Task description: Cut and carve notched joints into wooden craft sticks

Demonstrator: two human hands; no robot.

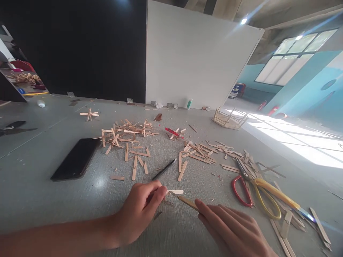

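Observation:
My left hand is closed, pinching a short pale craft stick between thumb and fingers. My right hand is wrapped round a small knife with a tan, wooden-looking handle. Its narrow tip meets the stick beside my left fingertips; exactly where it touches is hard to make out. Just beyond my left hand lies a black pen. Cut craft sticks are laid out in front of the hands, and a loose pile of sticks spreads to the right.
Scissors with red and yellow handles and a yellow cutter lie right. A black phone rests left. Joined stick pieces, a small stick frame and a glue stick stand farther back, before an upright panel.

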